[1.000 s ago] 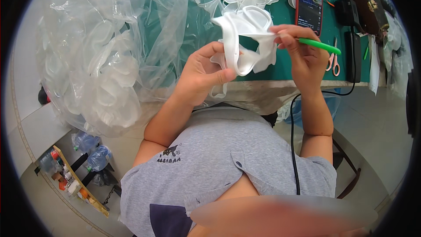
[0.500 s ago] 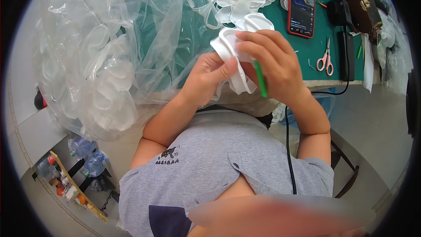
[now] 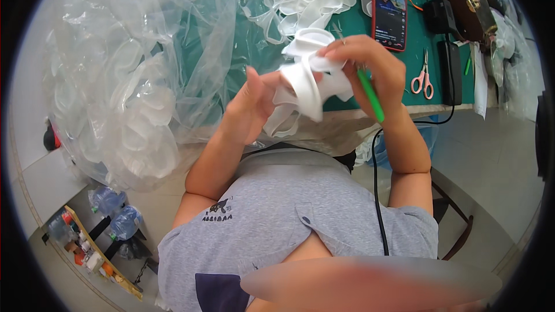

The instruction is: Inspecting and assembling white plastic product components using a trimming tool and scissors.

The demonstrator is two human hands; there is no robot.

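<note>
A soft white moulded piece (image 3: 302, 86) with curved, loop-like rims is between my hands above the table's near edge. My left hand (image 3: 250, 101) is open, thumb raised away from the piece, with its fingers reaching behind and against the piece's left side. Their tips are partly hidden. My right hand (image 3: 378, 72) pinches the piece's right side between thumb and fingers. In that same hand sits a slim tool with a green handle (image 3: 370, 95), which slants down out of the palm; its working end is hard to make out.
Translucent loop-shaped pieces (image 3: 300, 0) lie heaped at the far side of the green table mat (image 3: 358, 26). A big clear plastic bag (image 3: 139, 81) of similar pieces covers the left. At right are a phone (image 3: 388, 14), pink-handled scissors (image 3: 423, 81) and a black cable (image 3: 376, 179).
The white piece has been turned and its loops spread apart. My left thumb has come off it and moved left. My right hand has shifted slightly right with the green-handled tool.
</note>
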